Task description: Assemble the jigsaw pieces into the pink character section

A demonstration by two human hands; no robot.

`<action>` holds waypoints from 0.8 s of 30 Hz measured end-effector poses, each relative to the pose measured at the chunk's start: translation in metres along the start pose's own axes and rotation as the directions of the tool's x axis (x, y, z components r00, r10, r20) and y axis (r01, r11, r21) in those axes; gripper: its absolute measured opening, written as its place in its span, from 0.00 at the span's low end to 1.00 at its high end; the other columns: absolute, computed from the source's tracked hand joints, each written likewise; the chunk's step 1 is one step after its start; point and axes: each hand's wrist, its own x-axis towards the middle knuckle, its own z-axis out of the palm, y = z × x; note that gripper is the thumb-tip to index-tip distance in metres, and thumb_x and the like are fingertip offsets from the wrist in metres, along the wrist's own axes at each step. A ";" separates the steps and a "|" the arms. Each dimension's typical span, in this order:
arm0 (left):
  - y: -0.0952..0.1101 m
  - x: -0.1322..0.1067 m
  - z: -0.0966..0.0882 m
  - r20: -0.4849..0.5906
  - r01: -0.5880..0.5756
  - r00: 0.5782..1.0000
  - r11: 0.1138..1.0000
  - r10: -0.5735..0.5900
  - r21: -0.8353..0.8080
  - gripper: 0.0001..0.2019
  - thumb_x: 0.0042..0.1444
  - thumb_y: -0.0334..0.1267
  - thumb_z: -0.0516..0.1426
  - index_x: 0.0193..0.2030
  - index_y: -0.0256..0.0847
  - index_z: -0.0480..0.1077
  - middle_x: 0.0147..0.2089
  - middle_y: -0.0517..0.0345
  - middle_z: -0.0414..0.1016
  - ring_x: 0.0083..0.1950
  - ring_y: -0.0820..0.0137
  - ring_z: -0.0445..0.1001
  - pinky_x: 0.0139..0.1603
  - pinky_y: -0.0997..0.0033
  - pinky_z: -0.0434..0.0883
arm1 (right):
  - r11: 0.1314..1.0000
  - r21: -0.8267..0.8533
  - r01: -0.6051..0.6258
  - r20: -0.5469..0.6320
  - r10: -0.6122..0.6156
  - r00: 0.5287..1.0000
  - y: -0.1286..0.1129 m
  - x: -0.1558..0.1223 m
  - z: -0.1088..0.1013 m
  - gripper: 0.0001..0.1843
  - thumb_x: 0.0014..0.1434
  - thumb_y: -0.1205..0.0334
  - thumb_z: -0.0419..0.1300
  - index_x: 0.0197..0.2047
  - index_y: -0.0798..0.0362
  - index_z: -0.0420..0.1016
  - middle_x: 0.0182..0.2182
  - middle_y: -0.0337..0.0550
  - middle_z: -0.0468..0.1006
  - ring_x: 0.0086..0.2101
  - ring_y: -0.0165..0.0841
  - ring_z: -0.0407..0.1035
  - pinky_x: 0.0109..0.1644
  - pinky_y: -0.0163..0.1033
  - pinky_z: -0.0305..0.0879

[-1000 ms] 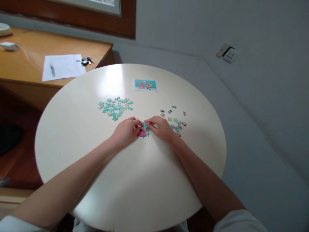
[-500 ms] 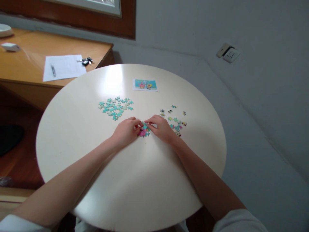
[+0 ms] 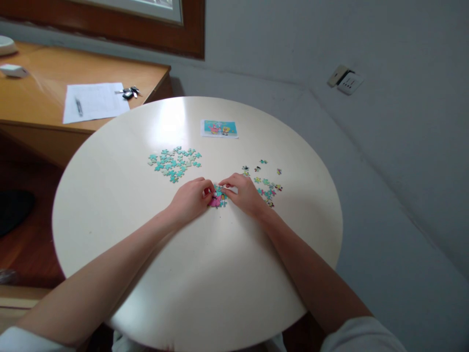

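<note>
A small joined patch of jigsaw puzzle [image 3: 217, 200], pink and turquoise, lies on the round white table between both hands. My left hand [image 3: 193, 196] is closed at the patch's left edge, thumb and forefinger pinched on it. From the right, my right hand [image 3: 242, 193] pinches at the patch's upper right side; the fingers mostly cover the small piece there. Loose turquoise jigsaw pieces [image 3: 175, 164] lie in a group beyond my left hand. Mixed-colour loose pieces [image 3: 267, 189] are scattered to the right of my right hand.
A printed reference picture [image 3: 220, 128] lies at the table's [image 3: 190, 274] far side. Behind at left, a wooden desk [image 3: 40, 93] bears a paper sheet [image 3: 97, 100], a pen [image 3: 78, 107] and keys [image 3: 129, 92]. A wall with a socket [image 3: 350, 83] stands to the right.
The view has shifted very slightly. Both hands stay at the joined patch with almost no visible movement, and the loose pieces lie as before.
</note>
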 end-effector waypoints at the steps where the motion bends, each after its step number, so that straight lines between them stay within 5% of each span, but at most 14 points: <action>1: 0.000 0.000 0.000 -0.002 0.001 1.000 1.000 -0.001 -0.005 0.08 0.51 0.32 0.51 0.32 0.40 0.71 0.31 0.59 0.69 0.28 0.72 0.66 0.29 0.74 0.61 | 1.000 0.000 -0.004 0.001 0.004 1.000 0.000 0.000 0.000 0.07 0.52 0.69 0.63 0.36 0.53 0.78 0.31 0.42 0.75 0.34 0.31 0.68 0.42 0.38 0.59; 9: -0.002 0.000 0.002 -0.008 0.003 1.000 1.000 -0.003 -0.028 0.11 0.53 0.34 0.51 0.40 0.42 0.73 0.33 0.59 0.71 0.28 0.73 0.67 0.30 0.73 0.62 | 1.000 0.010 -0.016 -0.014 0.016 1.000 0.002 0.000 0.001 0.06 0.52 0.68 0.63 0.35 0.50 0.79 0.30 0.41 0.74 0.33 0.30 0.68 0.42 0.38 0.58; 24: 0.000 0.000 -0.001 0.012 0.001 1.000 1.000 -0.002 0.011 0.12 0.53 0.34 0.50 0.38 0.42 0.75 0.32 0.58 0.70 0.28 0.72 0.68 0.31 0.73 0.62 | 0.999 -0.019 -0.027 0.008 0.027 1.000 0.000 0.000 0.001 0.04 0.53 0.68 0.62 0.31 0.50 0.78 0.29 0.39 0.73 0.34 0.30 0.67 0.42 0.38 0.56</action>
